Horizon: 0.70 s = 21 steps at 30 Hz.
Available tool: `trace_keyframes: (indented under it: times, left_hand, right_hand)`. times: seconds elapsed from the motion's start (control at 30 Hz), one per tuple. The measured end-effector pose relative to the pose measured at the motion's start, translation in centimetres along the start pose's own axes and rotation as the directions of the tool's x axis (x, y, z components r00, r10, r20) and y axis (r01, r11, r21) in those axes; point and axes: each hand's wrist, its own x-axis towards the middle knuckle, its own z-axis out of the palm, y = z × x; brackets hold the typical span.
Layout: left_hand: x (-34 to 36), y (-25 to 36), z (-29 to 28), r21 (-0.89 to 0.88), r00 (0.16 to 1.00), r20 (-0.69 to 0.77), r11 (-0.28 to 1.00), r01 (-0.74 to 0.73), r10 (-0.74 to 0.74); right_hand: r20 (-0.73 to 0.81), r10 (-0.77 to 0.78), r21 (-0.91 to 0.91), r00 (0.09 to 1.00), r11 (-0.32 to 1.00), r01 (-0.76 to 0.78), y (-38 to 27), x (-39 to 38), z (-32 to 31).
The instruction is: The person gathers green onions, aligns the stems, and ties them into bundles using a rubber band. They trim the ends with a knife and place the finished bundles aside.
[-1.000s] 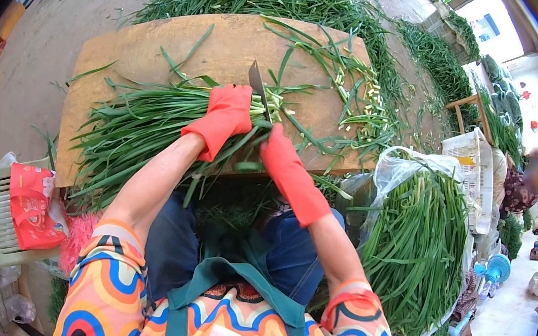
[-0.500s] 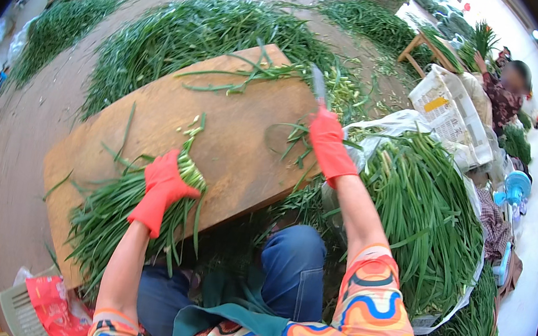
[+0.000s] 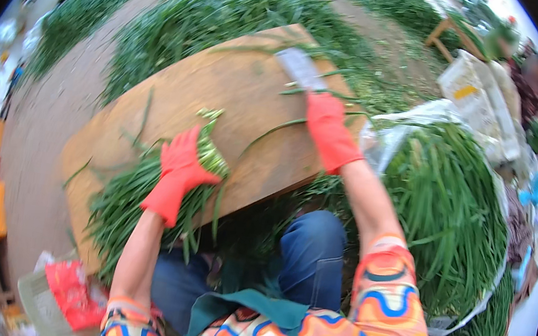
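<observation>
our left hand (image 3: 182,165) clasps garlic chives (image 3: 121,193), likely soft, best held near pale ends (image 3: 213,160), our right hand (image 3: 329,127) gripping a knife (image 3: 299,70).

From my remote view I see the greens (image 3: 127,198) bunched on the bench (image 3: 226,82), leaves fanned left, pale ends rightward; the knife (image 3: 301,70), grey, blurred, points forward-left.

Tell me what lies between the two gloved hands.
In the head view: pale stalk ends, bare wooden board, then a thin green stalk curving toward the right hand.
</observation>
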Motion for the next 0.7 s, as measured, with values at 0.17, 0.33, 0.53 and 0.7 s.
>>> trace_keyframes:
  times: [0.17,0.33,0.53,0.7]
  left_hand:
    - [-7.5,1.1,-2.9,0.027,0.97,-0.242,1.0,0.003,0.004]
    - [-11.6,-1.4,2.5,0.003,0.948,-0.294,0.992,0.13,-0.123]
    - [-8.0,-6.1,1.2,0.274,0.967,-0.234,0.961,-0.033,0.1]
    - [-5.9,-6.3,2.2,0.405,0.902,-0.231,0.879,-0.25,0.363]
  right_hand:
    - [0.309,-0.468,-0.049,0.828,0.861,0.506,-13.8,-5.4,-8.1]
    - [0.163,-0.782,0.376,0.601,0.613,0.695,-24.2,-9.3,2.2]
    - [0.626,-0.535,0.256,0.568,0.829,0.498,-20.2,-12.9,-0.7]
    - [0.663,-0.27,0.076,0.699,0.952,0.296,-13.2,-16.8,-4.1]
